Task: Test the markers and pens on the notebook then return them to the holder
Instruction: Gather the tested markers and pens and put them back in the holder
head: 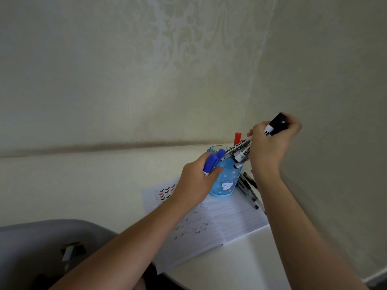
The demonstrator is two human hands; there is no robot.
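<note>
A blue translucent holder [225,181] with a cartoon face stands on the open notebook [230,218]. My left hand [194,181] is closed around a blue-capped marker [211,162] right beside the holder's rim. Higher up on the right, my right hand [270,147] grips a bundle of whiteboard markers [238,151] tilted over the holder, one with a black cap [277,123] sticking up above my fingers. A red-capped marker [237,138] stands in the holder behind them. The left page carries several small check marks [165,193].
Several black pens [249,189] lie on the notebook to the right of the holder, near the wall. The white table [83,181] meets the wall behind and on the right. A grey chair [41,248] sits at the lower left.
</note>
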